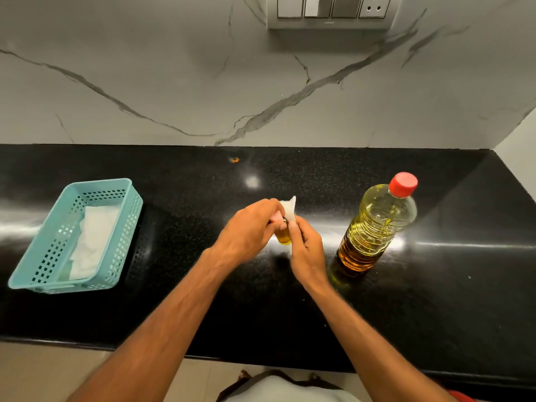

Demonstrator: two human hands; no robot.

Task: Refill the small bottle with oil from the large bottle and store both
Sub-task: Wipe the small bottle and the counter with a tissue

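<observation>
A small bottle (283,237) of yellow oil is held between both hands over the middle of the black counter (435,300). My left hand (246,230) grips its top, where a white tissue (290,206) sticks up past the fingers. My right hand (308,250) curls round the bottle's right side and touches the tissue; which hand holds the tissue is unclear. Most of the small bottle is hidden by the fingers. The large oil bottle (374,227), with its red cap (402,184) on, stands upright just right of my right hand.
A teal plastic basket (34,265) with a white tissue (92,239) lying in it sits at the left of the counter. A marble wall with a switch panel (330,10) rises behind. The counter's front edge runs close to my body.
</observation>
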